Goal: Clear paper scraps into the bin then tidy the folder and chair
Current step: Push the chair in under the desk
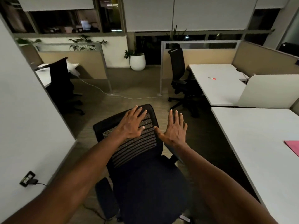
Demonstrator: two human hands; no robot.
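A white planter (pixel 137 61) by the far wall holds a leafy plant; no writing is legible anywhere. The black mesh-backed office chair (pixel 140 159) stands in the aisle just left of the near white table (pixel 258 151). The left hand (pixel 133 123) lies flat on the mesh back, fingers spread; the right hand (pixel 175 126) is spread too, off the backrest's right edge, contact unclear. A pink folder (pixel 293 146) lies at the table's right edge. A red-tipped pen (pixel 211 78) rests on the farther table, another black chair (pixel 179 75) beside it. A white cable (pixel 123 95) crosses the floor.
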